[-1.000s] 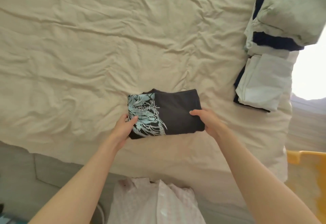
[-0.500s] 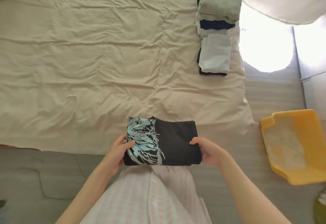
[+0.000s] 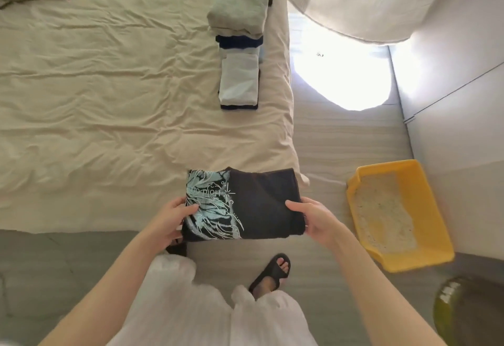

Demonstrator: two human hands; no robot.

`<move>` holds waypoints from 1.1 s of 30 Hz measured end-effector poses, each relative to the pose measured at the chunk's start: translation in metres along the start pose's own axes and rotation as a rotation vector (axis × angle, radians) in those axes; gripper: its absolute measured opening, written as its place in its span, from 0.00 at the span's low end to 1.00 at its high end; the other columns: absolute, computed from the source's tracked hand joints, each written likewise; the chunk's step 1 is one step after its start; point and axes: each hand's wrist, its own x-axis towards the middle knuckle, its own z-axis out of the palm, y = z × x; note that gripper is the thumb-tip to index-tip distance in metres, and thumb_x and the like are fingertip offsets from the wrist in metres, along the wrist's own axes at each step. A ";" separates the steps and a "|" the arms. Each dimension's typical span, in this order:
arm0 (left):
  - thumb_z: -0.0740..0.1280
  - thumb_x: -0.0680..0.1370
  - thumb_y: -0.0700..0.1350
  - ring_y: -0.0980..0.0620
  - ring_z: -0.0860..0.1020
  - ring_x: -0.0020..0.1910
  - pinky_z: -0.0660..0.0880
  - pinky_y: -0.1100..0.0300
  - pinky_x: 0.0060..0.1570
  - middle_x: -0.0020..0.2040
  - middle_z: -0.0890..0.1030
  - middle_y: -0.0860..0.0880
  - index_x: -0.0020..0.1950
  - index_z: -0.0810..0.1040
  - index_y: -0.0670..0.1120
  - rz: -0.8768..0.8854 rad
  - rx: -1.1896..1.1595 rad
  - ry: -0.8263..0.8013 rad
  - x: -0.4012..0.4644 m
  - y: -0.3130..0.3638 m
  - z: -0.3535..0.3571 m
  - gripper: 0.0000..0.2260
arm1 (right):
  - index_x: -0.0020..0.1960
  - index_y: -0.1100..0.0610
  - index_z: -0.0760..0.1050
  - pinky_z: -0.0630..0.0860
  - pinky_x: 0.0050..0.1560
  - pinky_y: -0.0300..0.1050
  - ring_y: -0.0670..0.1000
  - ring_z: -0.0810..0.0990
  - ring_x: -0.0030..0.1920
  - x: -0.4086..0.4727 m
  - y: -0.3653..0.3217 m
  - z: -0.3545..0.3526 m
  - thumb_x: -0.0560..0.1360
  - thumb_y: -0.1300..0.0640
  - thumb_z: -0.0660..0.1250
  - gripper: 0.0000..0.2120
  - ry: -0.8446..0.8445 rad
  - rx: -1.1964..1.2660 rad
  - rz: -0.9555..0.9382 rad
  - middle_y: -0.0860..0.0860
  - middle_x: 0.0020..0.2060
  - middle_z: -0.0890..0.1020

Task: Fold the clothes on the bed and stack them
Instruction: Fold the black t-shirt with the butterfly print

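While each hand, left hand (image 3: 171, 220) and right hand (image 3: 316, 219), grips the folded black shirt (image 3: 261, 203), its pale print stays unreadable

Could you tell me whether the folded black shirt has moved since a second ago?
Yes. The black shirt, held by both hands, has left the bed middle for its near edge.

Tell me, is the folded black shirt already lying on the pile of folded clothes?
No: both hands hold the black shirt up near the bed's edge, well apart from the pile of folded clothes.
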 end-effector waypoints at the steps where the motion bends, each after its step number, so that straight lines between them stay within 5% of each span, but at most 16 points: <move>1: 0.63 0.78 0.38 0.49 0.79 0.46 0.74 0.55 0.41 0.50 0.82 0.46 0.61 0.73 0.47 -0.013 0.003 -0.012 -0.003 -0.004 0.027 0.11 | 0.64 0.60 0.72 0.76 0.58 0.53 0.57 0.78 0.57 -0.006 0.000 -0.024 0.76 0.59 0.67 0.17 0.022 -0.009 -0.004 0.56 0.56 0.80; 5: 0.63 0.78 0.36 0.49 0.83 0.44 0.78 0.57 0.34 0.50 0.82 0.44 0.59 0.73 0.45 -0.054 -0.060 -0.075 -0.021 -0.013 0.119 0.11 | 0.64 0.61 0.71 0.76 0.58 0.57 0.60 0.78 0.56 -0.029 -0.011 -0.107 0.76 0.60 0.66 0.17 0.165 -0.046 -0.006 0.58 0.57 0.79; 8: 0.64 0.78 0.37 0.49 0.82 0.46 0.79 0.56 0.38 0.50 0.83 0.45 0.59 0.73 0.45 -0.054 -0.073 -0.108 -0.030 -0.006 0.159 0.11 | 0.61 0.62 0.73 0.78 0.50 0.54 0.60 0.79 0.53 -0.037 -0.036 -0.144 0.76 0.62 0.67 0.14 0.198 -0.072 -0.041 0.59 0.54 0.81; 12: 0.64 0.78 0.37 0.48 0.80 0.49 0.77 0.56 0.40 0.52 0.82 0.44 0.60 0.73 0.45 -0.022 -0.131 -0.078 -0.020 0.024 0.185 0.12 | 0.59 0.60 0.73 0.78 0.52 0.54 0.58 0.79 0.52 -0.028 -0.084 -0.164 0.76 0.62 0.67 0.13 0.180 -0.140 -0.102 0.57 0.52 0.80; 17: 0.64 0.78 0.37 0.47 0.79 0.51 0.76 0.53 0.43 0.52 0.81 0.45 0.59 0.72 0.46 0.027 -0.225 0.001 0.014 0.061 0.206 0.11 | 0.52 0.56 0.74 0.76 0.38 0.44 0.53 0.78 0.46 0.005 -0.150 -0.173 0.75 0.63 0.67 0.06 0.154 -0.242 -0.131 0.53 0.48 0.80; 25: 0.64 0.76 0.32 0.48 0.78 0.41 0.73 0.57 0.34 0.45 0.80 0.44 0.48 0.72 0.46 -0.031 -0.518 0.261 0.084 0.121 0.236 0.09 | 0.60 0.62 0.75 0.77 0.51 0.51 0.58 0.79 0.55 0.089 -0.283 -0.161 0.76 0.64 0.67 0.13 0.061 -0.583 -0.082 0.57 0.54 0.80; 33: 0.63 0.77 0.32 0.45 0.78 0.45 0.76 0.52 0.40 0.47 0.80 0.42 0.57 0.71 0.42 -0.088 -0.675 0.340 0.101 0.182 0.220 0.11 | 0.62 0.62 0.74 0.74 0.61 0.58 0.58 0.79 0.57 0.135 -0.386 -0.106 0.78 0.64 0.63 0.13 -0.102 -0.825 -0.102 0.58 0.57 0.80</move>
